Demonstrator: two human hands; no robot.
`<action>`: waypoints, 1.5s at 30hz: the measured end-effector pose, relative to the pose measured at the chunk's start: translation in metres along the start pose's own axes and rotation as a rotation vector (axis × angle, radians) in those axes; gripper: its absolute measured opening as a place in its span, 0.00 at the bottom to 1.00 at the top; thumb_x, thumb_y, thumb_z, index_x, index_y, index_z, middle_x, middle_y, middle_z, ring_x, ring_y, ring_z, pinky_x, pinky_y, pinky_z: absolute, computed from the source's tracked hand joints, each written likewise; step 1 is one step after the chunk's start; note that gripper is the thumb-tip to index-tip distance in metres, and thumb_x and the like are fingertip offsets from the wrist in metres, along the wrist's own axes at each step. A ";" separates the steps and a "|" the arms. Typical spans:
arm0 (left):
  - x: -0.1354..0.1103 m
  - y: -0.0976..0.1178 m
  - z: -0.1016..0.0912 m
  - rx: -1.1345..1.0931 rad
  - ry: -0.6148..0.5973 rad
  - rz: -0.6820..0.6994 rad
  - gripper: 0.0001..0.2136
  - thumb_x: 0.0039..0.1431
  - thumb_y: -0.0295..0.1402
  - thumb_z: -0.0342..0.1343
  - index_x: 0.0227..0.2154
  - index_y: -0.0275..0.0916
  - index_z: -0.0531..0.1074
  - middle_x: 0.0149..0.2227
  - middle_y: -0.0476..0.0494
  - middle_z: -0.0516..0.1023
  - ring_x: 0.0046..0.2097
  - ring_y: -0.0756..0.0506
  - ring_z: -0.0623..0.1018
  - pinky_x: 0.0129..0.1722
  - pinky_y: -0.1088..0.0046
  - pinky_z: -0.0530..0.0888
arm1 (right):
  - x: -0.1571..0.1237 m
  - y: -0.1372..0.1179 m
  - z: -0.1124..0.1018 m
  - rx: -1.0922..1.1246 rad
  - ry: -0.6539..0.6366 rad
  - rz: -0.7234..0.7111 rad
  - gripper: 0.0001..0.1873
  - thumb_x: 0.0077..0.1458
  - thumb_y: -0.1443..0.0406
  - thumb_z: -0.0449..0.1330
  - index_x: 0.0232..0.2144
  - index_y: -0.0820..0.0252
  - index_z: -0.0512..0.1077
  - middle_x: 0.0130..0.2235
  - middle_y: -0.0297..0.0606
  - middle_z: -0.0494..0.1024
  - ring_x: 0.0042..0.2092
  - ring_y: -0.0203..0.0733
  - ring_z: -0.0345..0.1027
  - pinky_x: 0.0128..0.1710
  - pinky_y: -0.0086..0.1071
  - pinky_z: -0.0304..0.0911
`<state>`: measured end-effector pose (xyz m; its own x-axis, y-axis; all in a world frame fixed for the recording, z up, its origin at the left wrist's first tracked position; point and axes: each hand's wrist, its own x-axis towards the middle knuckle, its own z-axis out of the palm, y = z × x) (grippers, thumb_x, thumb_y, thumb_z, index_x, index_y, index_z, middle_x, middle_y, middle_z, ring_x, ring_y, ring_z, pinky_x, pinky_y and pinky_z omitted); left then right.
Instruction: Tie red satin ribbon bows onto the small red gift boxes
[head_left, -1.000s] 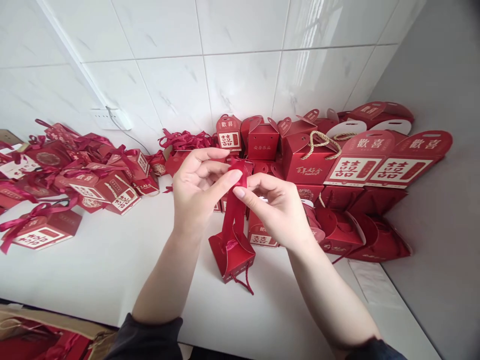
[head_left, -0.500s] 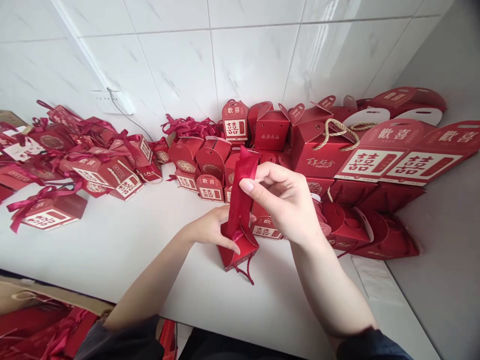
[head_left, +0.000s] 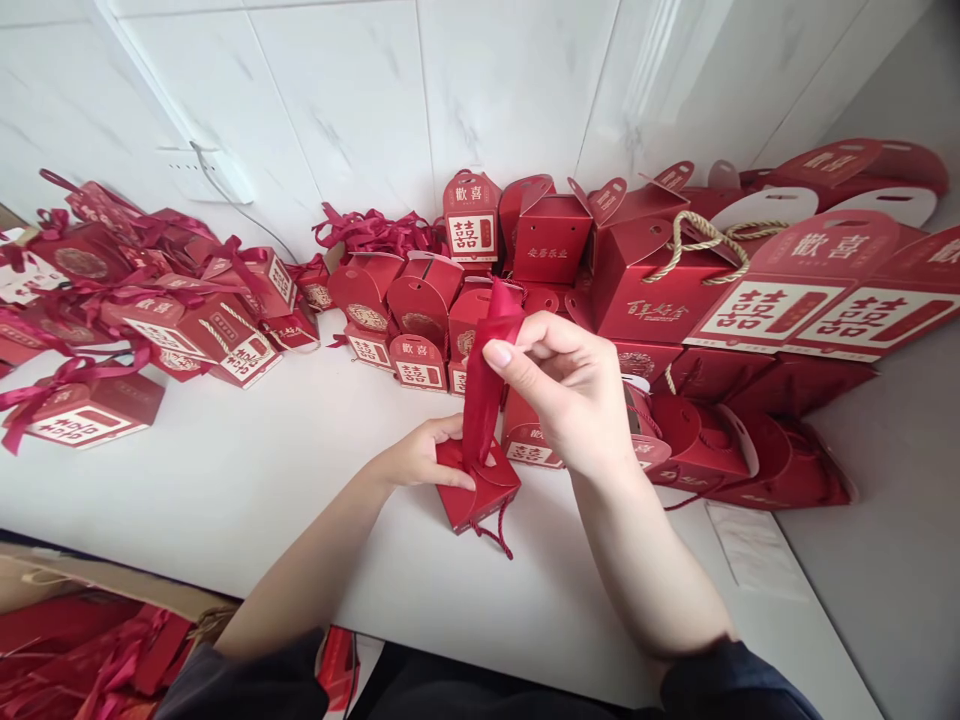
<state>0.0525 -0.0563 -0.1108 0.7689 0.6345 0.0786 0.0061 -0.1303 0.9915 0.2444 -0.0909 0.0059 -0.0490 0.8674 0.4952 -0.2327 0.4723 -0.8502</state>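
A small red gift box (head_left: 487, 497) stands on the white table, with a twisted red cord (head_left: 504, 540) hanging from its near side. My left hand (head_left: 420, 458) grips its left and top, thumb across the lid; the far fingers are partly hidden behind the box and ribbon. Between thumb and forefinger, my right hand (head_left: 581, 390) pinches a dark red satin ribbon (head_left: 482, 405). The ribbon stands up from the top of the box, its lower end at the lid between the flaps.
Red boxes with white labels (head_left: 420, 372) are stacked along the tiled wall. Larger bags with rope handles (head_left: 652, 290) stand at right. Ribbon-tied boxes (head_left: 90, 405) pile up at left. A carton of red packaging (head_left: 75, 650) sits below the table's front edge (head_left: 420, 640).
The view has shifted slightly. Both hands keep their hold on the box and the ribbon, and the ribbon looks a little narrower and straighter.
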 end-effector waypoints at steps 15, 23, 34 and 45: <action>0.008 -0.021 -0.003 0.037 0.020 0.122 0.08 0.48 0.35 0.68 0.32 0.40 0.82 0.39 0.37 0.83 0.49 0.38 0.77 0.54 0.58 0.73 | 0.003 -0.004 0.006 -0.127 0.025 -0.032 0.11 0.56 0.60 0.64 0.25 0.56 0.69 0.26 0.31 0.72 0.27 0.35 0.66 0.27 0.30 0.65; 0.007 -0.001 -0.001 0.193 0.020 0.123 0.06 0.51 0.33 0.67 0.33 0.41 0.83 0.38 0.38 0.84 0.47 0.38 0.80 0.51 0.58 0.75 | -0.003 -0.005 0.006 -0.126 -0.003 -0.014 0.10 0.55 0.61 0.65 0.25 0.56 0.70 0.26 0.31 0.73 0.28 0.36 0.68 0.28 0.32 0.66; 0.011 -0.002 0.003 0.156 0.033 0.129 0.04 0.49 0.33 0.68 0.28 0.40 0.82 0.35 0.38 0.83 0.43 0.39 0.80 0.47 0.60 0.77 | -0.005 -0.004 0.002 -0.172 0.050 -0.033 0.11 0.55 0.61 0.65 0.24 0.56 0.70 0.24 0.30 0.71 0.26 0.34 0.65 0.26 0.31 0.64; 0.009 -0.001 0.003 0.158 0.012 0.033 0.07 0.51 0.36 0.67 0.30 0.38 0.82 0.33 0.38 0.83 0.42 0.41 0.81 0.46 0.62 0.77 | -0.003 0.029 -0.006 -0.440 -0.251 0.004 0.23 0.63 0.63 0.56 0.59 0.50 0.62 0.63 0.41 0.63 0.58 0.45 0.65 0.52 0.39 0.66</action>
<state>0.0613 -0.0528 -0.1117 0.7625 0.6370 0.1133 0.0818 -0.2686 0.9598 0.2434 -0.0788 -0.0218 -0.2935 0.8306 0.4733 0.1972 0.5370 -0.8202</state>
